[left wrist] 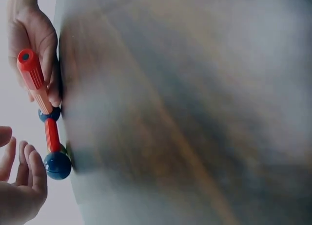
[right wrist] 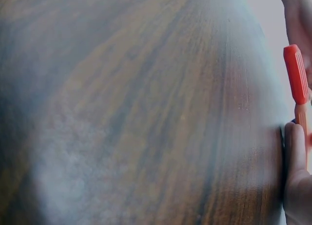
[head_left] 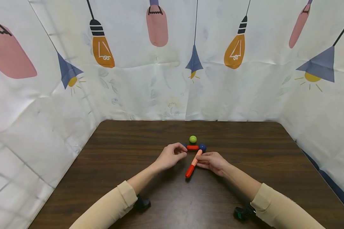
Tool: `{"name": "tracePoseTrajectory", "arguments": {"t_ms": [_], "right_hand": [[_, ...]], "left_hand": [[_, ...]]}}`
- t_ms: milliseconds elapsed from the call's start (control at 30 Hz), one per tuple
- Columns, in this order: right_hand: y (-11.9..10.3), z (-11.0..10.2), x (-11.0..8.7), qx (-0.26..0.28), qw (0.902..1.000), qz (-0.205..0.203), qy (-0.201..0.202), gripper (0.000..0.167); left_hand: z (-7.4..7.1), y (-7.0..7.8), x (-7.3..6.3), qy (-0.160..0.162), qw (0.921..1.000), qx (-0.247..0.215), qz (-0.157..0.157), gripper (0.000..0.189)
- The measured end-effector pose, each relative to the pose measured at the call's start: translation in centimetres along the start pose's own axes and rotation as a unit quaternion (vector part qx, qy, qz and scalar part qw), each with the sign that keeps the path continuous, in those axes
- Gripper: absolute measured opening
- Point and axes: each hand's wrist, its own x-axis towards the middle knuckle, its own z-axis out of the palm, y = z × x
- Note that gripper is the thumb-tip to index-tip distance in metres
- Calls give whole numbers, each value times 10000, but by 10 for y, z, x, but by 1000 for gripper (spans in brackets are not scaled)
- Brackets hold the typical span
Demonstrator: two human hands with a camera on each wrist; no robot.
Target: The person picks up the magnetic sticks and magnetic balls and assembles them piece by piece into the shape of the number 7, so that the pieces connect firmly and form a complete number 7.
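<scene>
My right hand [head_left: 215, 163] pinches a peach rod [head_left: 198, 155] between thumb and fingers. A red rod [head_left: 190, 171] continues from its near end, pointing toward me. The peach rod's far end meets a blue ball [head_left: 202, 147]. From that ball a short red rod [head_left: 193, 147] runs left to a second blue ball [left wrist: 57, 165], mostly covered by my fingers in the head view. My left hand [head_left: 172, 156] is beside this second ball, fingers loosely bent and holding nothing. Just behind the short rod is a yellow-green ball [head_left: 193, 139].
Everything is on a dark wood-grain table [head_left: 126, 143] with rounded far corners. A white curtain [head_left: 160, 92] printed with lamps and bulbs hangs behind it and along both sides. Dark wrist devices [head_left: 242, 213] show under both cream sleeves [head_left: 281, 206].
</scene>
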Motion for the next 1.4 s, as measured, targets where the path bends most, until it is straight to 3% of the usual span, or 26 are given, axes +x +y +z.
{"name": "tracePoseTrajectory", "arguments": {"t_ms": [133,300,600,967,1167,1400], "right_hand": [[-1,0,0,-15,10000,-3,-2,39],[-1,-1,1,7,10000,-9,-16,39],[0,-3,0,44,10000,17,-25,40],[1,-4,1,-10,10000,-5,-69,38],[2,-3,2,-16,9999,-34,-138,40],[2,-3,1,-52,9998,-62,-160,39]], "left_hand": [[-1,0,8,312,9994,-26,154,15],[-4,2,20,509,9987,-21,79,14],[-5,2,42,465,9986,254,-51,18],[4,-1,68,580,9969,415,-345,17],[6,-6,78,516,9957,362,-673,22],[6,-11,86,373,9965,255,-697,29]]}}
